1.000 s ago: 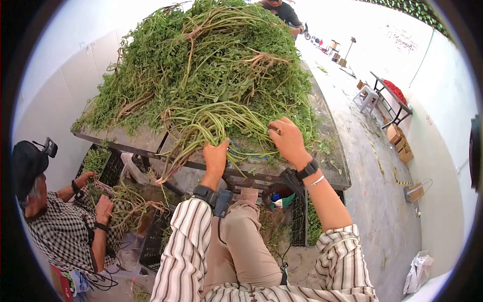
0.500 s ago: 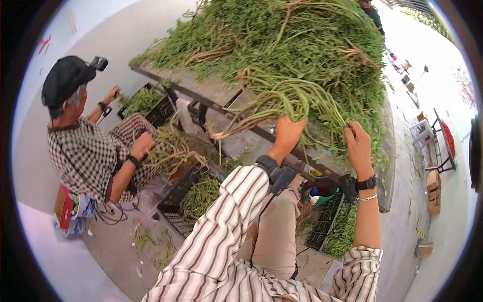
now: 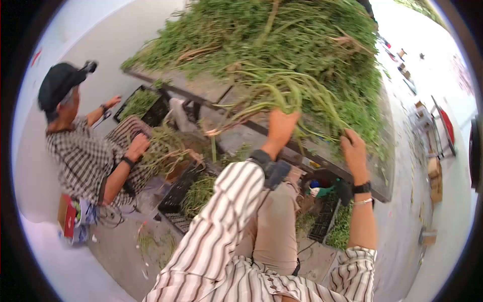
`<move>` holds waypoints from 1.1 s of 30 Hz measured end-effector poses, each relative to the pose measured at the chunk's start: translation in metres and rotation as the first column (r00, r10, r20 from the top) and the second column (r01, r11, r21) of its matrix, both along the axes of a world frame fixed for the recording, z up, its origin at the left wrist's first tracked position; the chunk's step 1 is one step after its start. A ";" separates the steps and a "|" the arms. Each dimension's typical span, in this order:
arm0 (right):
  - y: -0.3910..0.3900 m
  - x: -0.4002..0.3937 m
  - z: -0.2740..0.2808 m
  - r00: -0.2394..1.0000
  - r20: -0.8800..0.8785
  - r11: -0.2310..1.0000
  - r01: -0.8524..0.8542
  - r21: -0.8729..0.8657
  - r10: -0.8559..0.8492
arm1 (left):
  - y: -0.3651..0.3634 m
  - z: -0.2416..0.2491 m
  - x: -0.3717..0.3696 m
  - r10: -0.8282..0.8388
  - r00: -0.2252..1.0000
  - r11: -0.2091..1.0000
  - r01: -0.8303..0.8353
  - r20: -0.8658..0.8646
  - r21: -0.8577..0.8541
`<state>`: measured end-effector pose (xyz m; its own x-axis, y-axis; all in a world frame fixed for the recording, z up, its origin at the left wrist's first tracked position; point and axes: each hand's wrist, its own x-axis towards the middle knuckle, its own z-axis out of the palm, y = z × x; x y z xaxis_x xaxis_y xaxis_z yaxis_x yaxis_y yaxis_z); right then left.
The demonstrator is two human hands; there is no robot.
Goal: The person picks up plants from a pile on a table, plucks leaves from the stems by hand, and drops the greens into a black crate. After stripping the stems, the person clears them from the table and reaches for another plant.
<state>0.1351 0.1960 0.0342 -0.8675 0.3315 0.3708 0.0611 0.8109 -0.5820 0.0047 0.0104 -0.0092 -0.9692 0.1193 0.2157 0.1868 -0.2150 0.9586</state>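
Note:
My left hand (image 3: pixel 283 128) is closed around a bunch of long green stems (image 3: pixel 276 95) at the table's near edge. Their pale, root-like ends reach out to the left past the edge, while the leafy ends trail right. My right hand (image 3: pixel 354 150) is in a pinch at the right end of the bunch, with thumb and fingers on a thin green stem. Behind both hands a large heap of leafy greens (image 3: pixel 302 45) covers much of the table (image 3: pixel 201 86).
At left a person in a checked shirt (image 3: pixel 83 156) holds a bunch of stems (image 3: pixel 168 151). Black crates with greens stand below: one crate (image 3: pixel 173 199) left of my legs, another crate (image 3: pixel 322 221) to the right, a third crate (image 3: pixel 158 110) near the person. Cardboard boxes (image 3: pixel 434 181) line the right wall.
The view has shifted slightly, so the table and heap sit a little higher and further left. Both my hands keep their places on the stems. The other person's near hand has moved little.

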 end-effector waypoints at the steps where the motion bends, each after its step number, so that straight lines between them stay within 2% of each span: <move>1: -0.001 0.004 0.002 0.999 -0.033 1.000 -0.022 0.004 0.022 | -0.002 0.007 0.004 0.004 0.999 1.000 -0.004 0.034 -0.022; 4: -0.001 0.009 0.005 0.990 -0.137 0.998 -0.034 0.049 0.040 | 0.004 -0.004 -0.004 0.008 1.000 1.000 -0.008 0.022 0.009; 5: 0.000 0.012 0.007 0.989 -0.146 0.998 0.020 0.063 -0.010 | 0.004 -0.006 -0.006 0.006 1.000 1.000 -0.007 0.018 0.012; 7: 0.002 0.016 0.009 0.975 -0.221 0.986 -0.004 -0.166 -0.033 | 0.000 0.002 -0.002 0.012 1.000 0.997 -0.011 0.010 -0.072; 10: 0.010 0.018 0.018 0.951 -0.294 0.987 0.045 -0.156 -0.090 | -0.002 -0.003 -0.004 0.020 0.999 0.998 -0.022 -0.034 -0.062; 13: 0.011 0.015 0.031 0.955 -0.275 0.986 0.076 -0.149 -0.115 | -0.001 -0.010 -0.009 0.061 0.997 0.993 -0.066 -0.054 -0.094; 14: 0.012 0.012 0.032 0.953 -0.280 0.986 0.073 -0.149 -0.113 | -0.004 -0.004 -0.007 0.039 0.999 0.988 -0.036 0.016 -0.152; 16: 0.012 0.005 0.030 0.957 -0.283 0.998 0.059 -0.016 -0.061 | -0.005 -0.004 -0.006 0.047 0.999 0.985 -0.048 -0.013 -0.168; 18: 0.007 0.002 0.033 0.965 -0.260 0.999 0.036 -0.002 -0.035 | -0.004 -0.014 -0.011 0.051 0.998 0.980 -0.058 -0.038 -0.188; 20: 0.003 -0.001 0.031 0.972 -0.234 1.000 0.013 0.011 -0.010 | -0.004 -0.019 -0.015 0.062 0.959 0.969 -0.124 -0.275 -0.213; 21: 0.002 -0.001 0.029 0.982 -0.187 0.994 0.006 0.111 0.015 | -0.004 -0.014 -0.012 0.063 0.959 0.969 -0.125 -0.275 -0.215; 22: 0.000 -0.002 0.026 0.990 -0.136 0.977 -0.007 0.211 0.036 | -0.003 -0.010 -0.008 0.066 0.982 0.976 -0.101 -0.179 -0.194; 23: -0.003 -0.002 0.022 0.990 -0.134 0.978 -0.009 0.210 0.038 | -0.003 -0.004 -0.005 0.066 0.995 0.982 -0.079 -0.080 -0.170; 25: -0.009 -0.002 0.017 0.994 -0.085 0.925 0.094 0.369 -0.068 | -0.003 -0.006 -0.007 0.052 0.996 0.985 -0.064 -0.075 -0.160; 26: -0.009 -0.001 0.016 0.994 -0.085 0.925 0.094 0.369 -0.067 | -0.004 -0.004 -0.006 0.038 0.997 0.988 -0.049 -0.073 -0.148; 29: -0.011 -0.004 0.020 0.998 -0.067 0.952 0.030 0.305 -0.010 | -0.001 0.000 -0.002 0.072 0.995 0.992 -0.079 -0.071 -0.101; 31: -0.017 -0.002 0.026 0.991 -0.119 0.997 -0.072 -0.031 0.068 | -0.002 0.003 -0.001 0.066 0.996 0.992 -0.072 -0.061 -0.106; 32: -0.017 -0.002 0.026 0.991 -0.118 0.997 -0.071 -0.034 0.067 | -0.002 0.003 -0.002 0.054 0.997 0.992 -0.060 -0.056 -0.110; 33: -0.016 -0.002 0.028 0.991 -0.108 0.981 -0.091 -0.173 0.073 | -0.001 -0.005 -0.006 0.053 0.997 0.992 -0.059 -0.056 -0.112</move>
